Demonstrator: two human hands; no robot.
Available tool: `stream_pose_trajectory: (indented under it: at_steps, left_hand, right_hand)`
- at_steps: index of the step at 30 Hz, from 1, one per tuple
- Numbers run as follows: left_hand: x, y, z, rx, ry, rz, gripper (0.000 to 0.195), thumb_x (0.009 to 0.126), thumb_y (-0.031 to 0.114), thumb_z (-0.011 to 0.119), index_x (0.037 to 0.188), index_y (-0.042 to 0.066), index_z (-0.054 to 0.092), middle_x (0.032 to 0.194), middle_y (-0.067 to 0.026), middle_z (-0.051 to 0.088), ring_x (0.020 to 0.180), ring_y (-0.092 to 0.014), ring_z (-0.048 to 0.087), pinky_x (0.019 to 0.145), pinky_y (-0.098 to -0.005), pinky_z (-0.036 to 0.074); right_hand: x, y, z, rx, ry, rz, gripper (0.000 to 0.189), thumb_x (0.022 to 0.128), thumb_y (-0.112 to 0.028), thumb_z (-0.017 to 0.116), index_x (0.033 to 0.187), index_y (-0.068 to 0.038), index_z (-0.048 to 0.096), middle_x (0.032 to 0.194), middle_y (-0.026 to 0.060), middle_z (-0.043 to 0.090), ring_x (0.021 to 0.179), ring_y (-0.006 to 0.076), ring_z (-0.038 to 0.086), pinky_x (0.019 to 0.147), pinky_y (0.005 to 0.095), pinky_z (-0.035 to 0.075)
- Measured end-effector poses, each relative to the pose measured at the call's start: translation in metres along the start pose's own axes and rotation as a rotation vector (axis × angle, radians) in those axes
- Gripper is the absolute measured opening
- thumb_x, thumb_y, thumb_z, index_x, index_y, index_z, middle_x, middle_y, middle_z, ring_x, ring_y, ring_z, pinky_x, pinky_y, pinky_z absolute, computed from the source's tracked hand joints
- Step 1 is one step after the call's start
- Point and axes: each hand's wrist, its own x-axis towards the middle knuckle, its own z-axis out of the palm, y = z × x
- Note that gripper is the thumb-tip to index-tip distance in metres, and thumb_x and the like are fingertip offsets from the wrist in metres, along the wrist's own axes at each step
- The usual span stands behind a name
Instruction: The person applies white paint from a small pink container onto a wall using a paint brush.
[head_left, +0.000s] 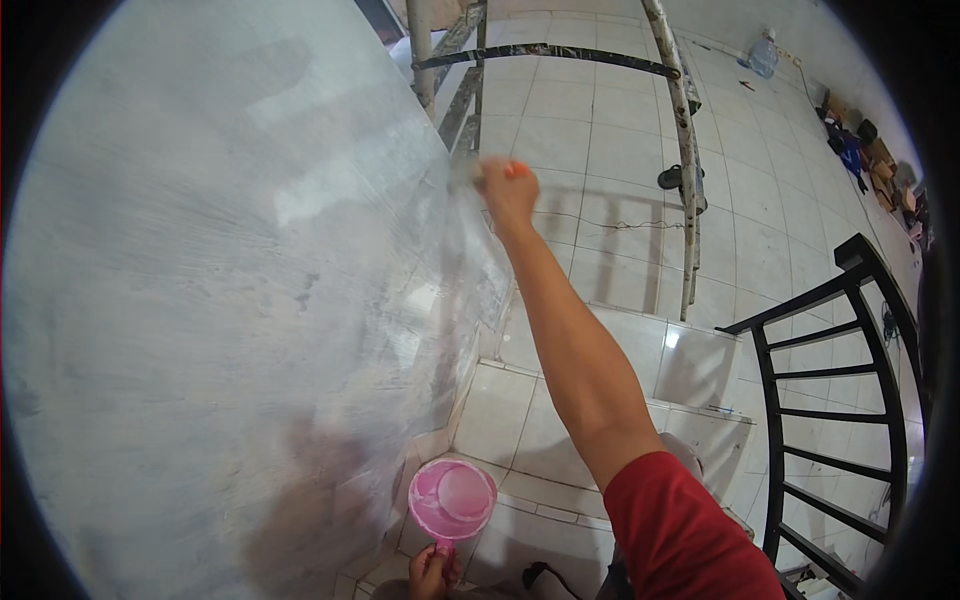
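Observation:
My right hand (510, 187) is stretched out at the wall's edge, closed around a brush with an orange handle (516, 169). Motion blurs the brush head (466, 172), which lies against or close to the wall; contact cannot be told. The wall (225, 262) fills the left side, its grey-white coat streaked and patchy. Low in the view, my left hand (429, 574) grips the handle of a pink plastic dipper (452, 499), which has whitish residue on its rim and inner wall.
Tiled steps (495, 405) lead down beside the wall. A paint-spattered metal scaffold frame (682, 142) stands ahead on the tiled floor (622, 112). To the right runs a black metal railing (772, 420). A large plastic bottle (763, 56) and piled items (862, 150) lie along the far wall.

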Motion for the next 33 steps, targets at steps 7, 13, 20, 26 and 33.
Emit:
stream_pose_trajectory:
  at_steps: [7, 13, 20, 26, 33]
  left_hand:
    - [0.012, 0.005, -0.001, 0.011, 0.013, -0.039, 0.026, 0.093, 0.029, 0.05, 0.086, 0.005, 0.059, 0.062, -0.0026, 0.057, 0.047, -0.009, 0.049, 0.041, -0.0227, 0.036]
    - [0.022, 0.041, 0.031, -0.008, 0.006, -0.036, 0.024, 0.092, 0.028, 0.051, 0.086, 0.006, 0.058, 0.061, -0.002, 0.056, 0.047, -0.009, 0.048, 0.04, -0.0219, 0.035]
    - [0.035, 0.066, 0.056, -0.036, -0.055, -0.017, 0.023, 0.092, 0.026, 0.051, 0.088, 0.005, 0.058, 0.062, -0.0016, 0.056, 0.046, -0.009, 0.048, 0.039, -0.0223, 0.034]
    - [0.054, 0.064, 0.061, -0.051, -0.13, 0.009, 0.023, 0.092, 0.026, 0.05, 0.089, 0.004, 0.058, 0.061, -0.0021, 0.055, 0.046, -0.009, 0.047, 0.039, -0.0224, 0.034]
    - [0.044, 0.084, 0.07, -0.017, -0.103, 0.007, 0.024, 0.092, 0.025, 0.049, 0.089, 0.003, 0.057, 0.061, -0.0028, 0.055, 0.045, -0.01, 0.046, 0.039, -0.0226, 0.034]
  right_hand:
    - [0.036, -0.131, 0.063, 0.598, -0.355, -0.059, 0.026, 0.081, -0.01, 0.065, 0.1, 0.006, 0.058, 0.09, 0.015, 0.063, 0.076, 0.0219, 0.066, 0.065, 0.0361, 0.06]
    - [0.02, 0.013, -0.021, 0.166, -0.085, 0.224, 0.015, 0.081, -0.011, 0.06, 0.086, 0.002, 0.065, 0.081, 0.0103, 0.065, 0.068, 0.0176, 0.065, 0.064, 0.0305, 0.058]
    - [0.018, -0.047, 0.041, -0.25, -0.128, -0.25, 0.013, 0.079, -0.012, 0.062, 0.078, 0.001, 0.063, 0.078, 0.0058, 0.063, 0.065, 0.0117, 0.061, 0.063, 0.0255, 0.055]
    - [0.018, -0.155, 0.074, 0.501, -0.226, -0.332, 0.023, 0.083, -0.014, 0.064, 0.091, 0.007, 0.061, 0.084, 0.0117, 0.064, 0.072, 0.019, 0.065, 0.07, 0.0298, 0.058]
    - [0.012, 0.061, -0.036, 0.191, 0.049, 0.175, 0.016, 0.082, -0.012, 0.065, 0.09, 0.001, 0.066, 0.078, 0.0095, 0.065, 0.07, 0.0169, 0.065, 0.062, 0.0284, 0.057]
